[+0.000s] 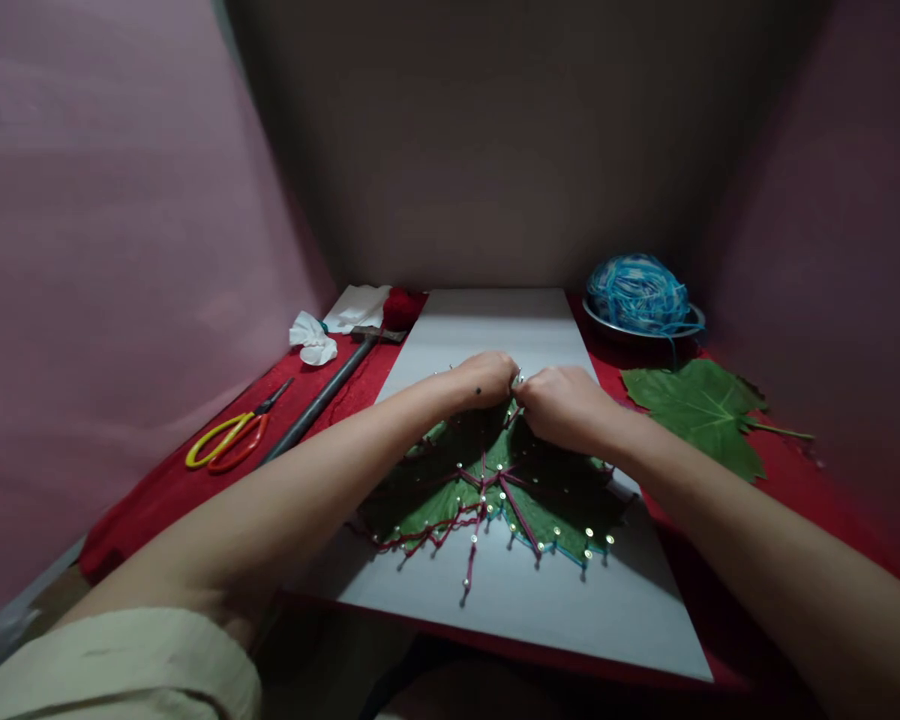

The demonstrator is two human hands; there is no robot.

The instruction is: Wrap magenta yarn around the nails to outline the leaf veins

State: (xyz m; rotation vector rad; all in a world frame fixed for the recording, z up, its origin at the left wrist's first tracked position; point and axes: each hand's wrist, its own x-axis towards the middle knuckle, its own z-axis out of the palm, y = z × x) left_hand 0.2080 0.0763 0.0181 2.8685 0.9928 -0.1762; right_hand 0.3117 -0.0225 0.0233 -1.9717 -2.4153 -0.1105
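Note:
My left hand [489, 380] and my right hand [564, 402] meet at the upper tip of a large green leaf [439, 502], fingers closed in a pinch. Whatever lies between the fingers is too small or hidden to make out. The leaf lies flat on a white board [495, 325], ringed and crossed by several nails [589, 535] standing upright. Dark red yarn [521, 515] runs between nails along the veins and the lower left edge. Thin blue yarn [566, 548] follows the lower right edge. My forearms hide both sides of the leaf.
Left on the red cloth [150, 505] are yellow-and-red-handled scissors [229, 437], a hammer [322, 397], crumpled white paper [313, 342] and a red yarn ball [403, 308]. To the right, blue yarn [637, 292] sits in a metal dish [607, 324], with a loose leaf [696, 405] nearer.

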